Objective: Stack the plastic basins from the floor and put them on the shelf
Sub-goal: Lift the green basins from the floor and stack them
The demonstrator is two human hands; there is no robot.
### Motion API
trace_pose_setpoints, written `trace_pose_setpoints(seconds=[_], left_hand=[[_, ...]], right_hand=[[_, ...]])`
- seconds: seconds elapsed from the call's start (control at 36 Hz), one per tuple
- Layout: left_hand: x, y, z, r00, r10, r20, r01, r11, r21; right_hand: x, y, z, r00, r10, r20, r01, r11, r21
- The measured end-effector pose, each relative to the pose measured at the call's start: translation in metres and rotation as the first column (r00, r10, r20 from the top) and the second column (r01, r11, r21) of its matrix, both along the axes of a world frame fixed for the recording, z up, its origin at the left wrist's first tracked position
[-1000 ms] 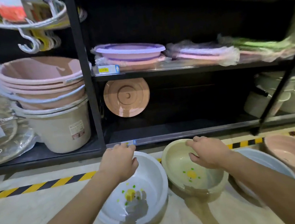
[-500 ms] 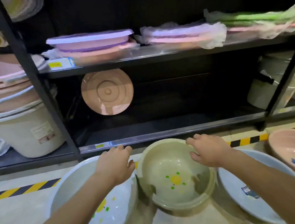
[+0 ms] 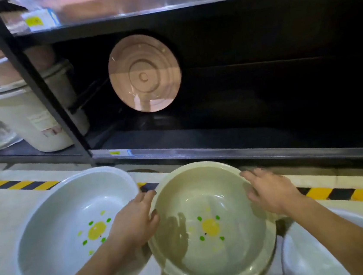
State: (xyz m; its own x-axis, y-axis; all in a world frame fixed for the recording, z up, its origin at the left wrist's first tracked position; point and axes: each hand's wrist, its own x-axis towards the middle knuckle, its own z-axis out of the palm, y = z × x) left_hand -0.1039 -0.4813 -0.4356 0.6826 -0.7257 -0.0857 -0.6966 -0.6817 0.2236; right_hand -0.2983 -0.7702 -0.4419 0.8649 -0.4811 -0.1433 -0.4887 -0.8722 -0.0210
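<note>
A pale green basin (image 3: pixel 212 253) with a yellow flower print sits on the floor in front of me. My left hand (image 3: pixel 134 222) grips its left rim and my right hand (image 3: pixel 270 191) grips its right rim. To its left a white basin (image 3: pixel 56 221) with the same print lies on the floor. Another white basin (image 3: pixel 302 257) shows at the lower right, partly hidden by my right forearm. The black bottom shelf (image 3: pixel 223 153) runs just beyond the basins.
A round pink lid (image 3: pixel 144 73) leans upright at the back of the bottom shelf. Cream buckets (image 3: pixel 24 114) with stacked pink basins stand in the left bay behind a black post (image 3: pixel 34 81). Yellow-black tape (image 3: pixel 18 185) lines the floor.
The view has moved closer and lower toward the shelf. My left hand left the white basin and went to the green basin's left rim; both hands now hold the green basin.
</note>
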Motion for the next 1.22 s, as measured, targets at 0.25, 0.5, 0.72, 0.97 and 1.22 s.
trace_pose_setpoints(seconds=[0.25, 0.5, 0.72, 0.97, 1.22], left_hand=[[-0.029, 0.028, -0.055, 0.972, 0.141, -0.189, -0.159, 0.984, -0.083], [-0.030, 0.033, -0.084, 0.949, 0.173, -0.263, -0.220, 0.962, -0.164], [-0.022, 0.028, -0.063, 0.961, 0.128, -0.245, -0.212, 0.909, -0.359], [0.023, 0.034, 0.024, 0.980, 0.125, -0.157, -0.179, 0.897, -0.403], [0.064, 0.089, 0.098, 0.981, 0.176, -0.085, -0.195, 0.877, -0.440]], right_hand=[[-0.002, -0.018, -0.051, 0.994, -0.074, 0.083, 0.065, 0.993, 0.097], [-0.012, -0.014, -0.065, 0.974, -0.206, 0.097, 0.177, 0.952, 0.249], [-0.020, -0.011, -0.051, 0.887, -0.331, 0.321, 0.224, 0.918, 0.327], [-0.007, 0.004, 0.029, 0.843, -0.340, 0.417, 0.217, 0.924, 0.315], [0.043, 0.050, 0.103, 0.810, -0.309, 0.499, 0.138, 0.926, 0.350]])
